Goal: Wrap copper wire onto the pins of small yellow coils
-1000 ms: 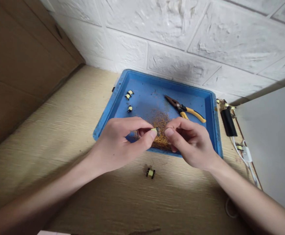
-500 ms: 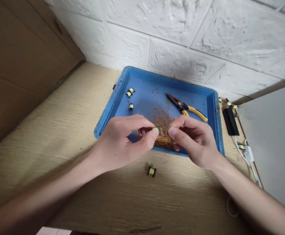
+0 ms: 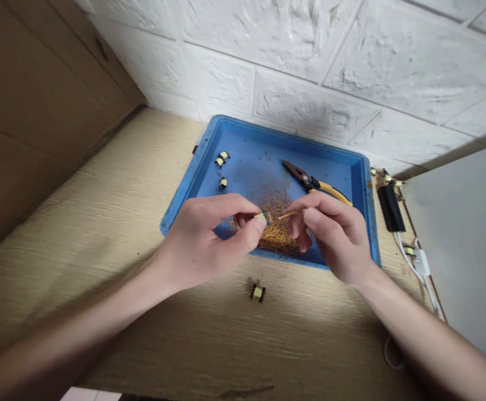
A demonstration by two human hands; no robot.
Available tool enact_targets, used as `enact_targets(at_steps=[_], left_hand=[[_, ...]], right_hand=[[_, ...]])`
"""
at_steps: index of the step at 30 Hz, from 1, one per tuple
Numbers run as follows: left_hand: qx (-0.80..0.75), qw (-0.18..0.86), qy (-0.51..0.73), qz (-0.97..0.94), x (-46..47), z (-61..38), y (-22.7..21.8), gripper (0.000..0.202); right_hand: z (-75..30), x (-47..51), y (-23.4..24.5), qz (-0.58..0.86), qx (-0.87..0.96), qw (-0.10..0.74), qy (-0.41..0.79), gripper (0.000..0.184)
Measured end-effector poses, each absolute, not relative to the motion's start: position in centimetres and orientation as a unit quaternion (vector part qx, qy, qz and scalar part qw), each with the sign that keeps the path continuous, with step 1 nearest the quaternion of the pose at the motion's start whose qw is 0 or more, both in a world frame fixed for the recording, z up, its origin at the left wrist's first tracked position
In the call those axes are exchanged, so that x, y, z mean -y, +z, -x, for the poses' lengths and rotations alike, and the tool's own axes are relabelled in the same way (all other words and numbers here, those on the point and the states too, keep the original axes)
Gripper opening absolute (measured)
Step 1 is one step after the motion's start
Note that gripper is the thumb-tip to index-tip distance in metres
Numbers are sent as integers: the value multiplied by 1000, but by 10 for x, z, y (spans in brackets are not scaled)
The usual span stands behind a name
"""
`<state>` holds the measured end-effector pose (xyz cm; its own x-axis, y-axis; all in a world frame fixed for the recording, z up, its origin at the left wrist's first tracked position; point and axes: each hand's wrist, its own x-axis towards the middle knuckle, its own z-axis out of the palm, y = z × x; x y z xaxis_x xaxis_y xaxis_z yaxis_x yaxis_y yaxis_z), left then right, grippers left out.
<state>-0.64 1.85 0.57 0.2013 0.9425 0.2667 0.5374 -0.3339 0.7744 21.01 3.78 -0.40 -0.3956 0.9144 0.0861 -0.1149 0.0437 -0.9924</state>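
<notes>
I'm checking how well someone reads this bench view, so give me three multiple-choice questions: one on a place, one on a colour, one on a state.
1. Where does the yellow-banded coil lie relative to the blue plastic tray?
A inside it
B in front of it, on the wooden bench
C behind it, against the wall

2. What colour are the handles of the pliers?
A yellow
B red
C green

3. What is the right hand doing?
A gripping the pliers
B lying open on the tray
C pinching a thin copper wire

1 B: it sits outside the tray's front rim.
2 A: the handles show yellow.
3 C: the wire sticks out from its grip.
</notes>
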Motion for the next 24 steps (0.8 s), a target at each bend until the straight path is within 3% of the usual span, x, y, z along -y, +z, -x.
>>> enact_targets(at_steps=[12, 24], left_hand=[[-483, 280, 385, -735, -18, 7, 5, 14], [-443, 296, 386, -753, -16, 10, 4, 14]], right_hand=[[-207, -38, 0, 342, 606, 448, 561, 4], [-209, -37, 0, 356, 633, 416, 547, 16]])
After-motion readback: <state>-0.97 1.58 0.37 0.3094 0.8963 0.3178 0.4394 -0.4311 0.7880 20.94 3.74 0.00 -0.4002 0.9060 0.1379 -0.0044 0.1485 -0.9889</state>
